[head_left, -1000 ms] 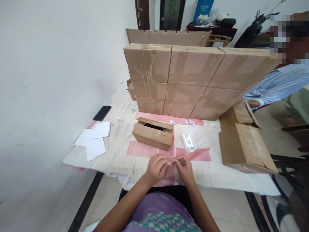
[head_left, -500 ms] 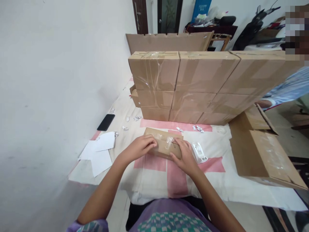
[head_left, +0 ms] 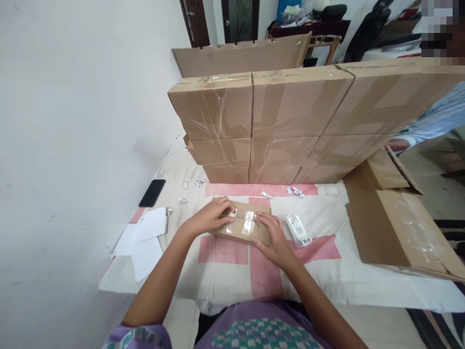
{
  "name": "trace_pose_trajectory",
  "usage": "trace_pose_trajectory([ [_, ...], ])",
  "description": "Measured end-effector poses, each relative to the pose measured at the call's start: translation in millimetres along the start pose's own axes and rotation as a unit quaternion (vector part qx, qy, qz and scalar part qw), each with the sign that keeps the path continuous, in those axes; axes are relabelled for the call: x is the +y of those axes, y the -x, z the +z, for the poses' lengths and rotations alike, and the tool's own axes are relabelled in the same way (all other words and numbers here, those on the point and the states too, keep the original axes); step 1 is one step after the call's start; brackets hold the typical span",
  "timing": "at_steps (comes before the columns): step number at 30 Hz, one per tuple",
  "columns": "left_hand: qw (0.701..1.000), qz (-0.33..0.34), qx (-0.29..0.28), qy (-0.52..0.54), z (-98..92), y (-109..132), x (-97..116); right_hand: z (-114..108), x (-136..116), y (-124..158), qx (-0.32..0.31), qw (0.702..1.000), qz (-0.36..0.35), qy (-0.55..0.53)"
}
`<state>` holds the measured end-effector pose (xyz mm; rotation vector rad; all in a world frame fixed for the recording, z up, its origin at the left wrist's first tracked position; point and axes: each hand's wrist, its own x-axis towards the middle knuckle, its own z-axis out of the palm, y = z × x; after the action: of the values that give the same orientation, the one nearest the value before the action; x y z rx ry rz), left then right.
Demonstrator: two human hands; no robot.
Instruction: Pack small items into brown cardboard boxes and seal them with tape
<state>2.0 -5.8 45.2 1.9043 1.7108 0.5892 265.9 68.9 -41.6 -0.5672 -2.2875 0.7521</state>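
Note:
A small cardboard box (head_left: 240, 227) lies on the cloth-covered table in front of me, with shiny clear tape (head_left: 249, 223) across its top. My left hand (head_left: 212, 216) is closed on the box's left end, its bent fingers and thumb on the top face. At the other end, my right hand (head_left: 272, 237) grips the box, fingers on top by the tape and thumb along the near edge. Just right of that hand sits a white tape dispenser (head_left: 298, 231).
Stacked taped cartons (head_left: 286, 111) form a wall behind. An open carton (head_left: 378, 228) stands right; a person's sleeve (head_left: 428, 118) shows beyond it. White papers (head_left: 148, 230), a black phone (head_left: 152, 193) and crumpled scraps (head_left: 296, 192) lie on the cloth (head_left: 312, 286).
My left hand has gone from a pinch above the box to resting on its left end. Beside the right fingers, the tape now looks flatter. The view has shifted slightly.

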Motion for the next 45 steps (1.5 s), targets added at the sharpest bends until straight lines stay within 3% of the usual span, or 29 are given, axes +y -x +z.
trace_pose_trajectory([
  [4,0.999,-0.007,0.016,0.047,6.4,3.2,-0.1,1.3,1.3,-0.4,-0.002,1.0,0.001,-0.006],
  [9,0.991,0.058,0.118,0.023,10.9,14.8,8.1,1.1,-2.6,-1.7,0.003,1.0,0.014,-0.005],
  [13,0.98,0.075,0.175,0.066,2.7,30.4,20.4,0.7,-4.9,-1.9,-0.011,1.0,-0.007,0.008],
  [15,0.984,0.057,0.134,0.098,-5.3,33.3,26.5,1.2,-4.0,-1.8,-0.012,1.0,-0.017,0.011],
  [20,0.989,-0.017,-0.065,0.13,-20.9,15.2,31.6,2.0,-2.5,-1.2,-0.013,1.0,-0.022,0.012],
  [28,0.991,-0.006,-0.129,0.039,-12.4,-27.4,21.2,0.9,-5.6,-2.9,-0.002,1.0,-0.03,0.006],
  [31,0.992,-0.021,-0.119,-0.034,-3.3,-28.0,18.6,2.0,-5.0,-2.0,-0.002,1.0,-0.024,0.012],
  [40,0.988,-0.099,0.019,-0.12,23.8,-20.6,3.0,5.3,-2.5,-1.1,-0.001,1.0,-0.025,0.015],
  [45,0.987,-0.106,0.035,-0.116,37.5,-20.7,0.6,7.0,-2.2,-0.6,0.009,1.0,-0.023,0.018],
])
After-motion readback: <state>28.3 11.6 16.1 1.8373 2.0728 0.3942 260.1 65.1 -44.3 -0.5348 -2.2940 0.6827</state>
